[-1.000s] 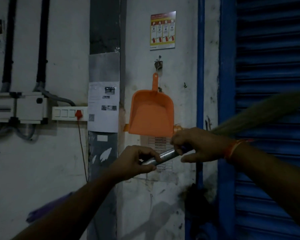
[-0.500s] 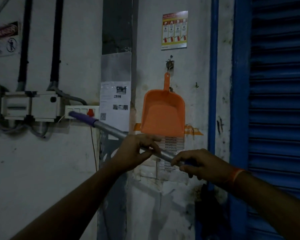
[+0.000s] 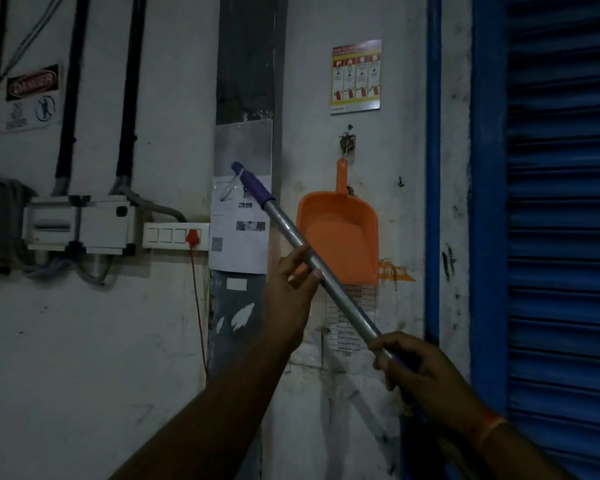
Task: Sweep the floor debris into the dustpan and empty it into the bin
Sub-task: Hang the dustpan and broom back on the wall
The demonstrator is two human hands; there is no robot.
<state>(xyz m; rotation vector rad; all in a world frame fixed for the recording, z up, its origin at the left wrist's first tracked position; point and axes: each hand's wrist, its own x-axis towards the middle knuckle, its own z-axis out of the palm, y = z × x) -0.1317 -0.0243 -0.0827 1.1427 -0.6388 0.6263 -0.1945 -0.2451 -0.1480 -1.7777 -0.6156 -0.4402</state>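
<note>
Your right hand is curled round the low end of the broom handle, low and right in the scene, gripping the metal tube just where it runs into a darker sleeve. Your left hand sits higher up the same tube, thumb and fingers wrapped loosely about it — a guiding hold, by the look of it, more than a firm one. The handle slants up and to the left from your hands, ending in a purple grip with a hanging loop, which lies in front of the papers pinned to the wall. The bristle end is out of view, below and to the right.

Just behind the handle, the orange dustpan hangs on the wall by its handle from a hook, scoop down, between the papers and the blue shutter. The handle crosses its left edge; whether it touches cannot be told. To the left are a switch plate with a red plug and cord, and junction boxes.

You are at the gathering-tools step — broom in hand, dustpan not yet taken, no sweeping begun, and neither floor debris nor bin in sight. The next move likely calls for freeing one hand, probably the left, and lifting the dustpan up off the hook while the other keeps the broom clear of the cord and switches.
</note>
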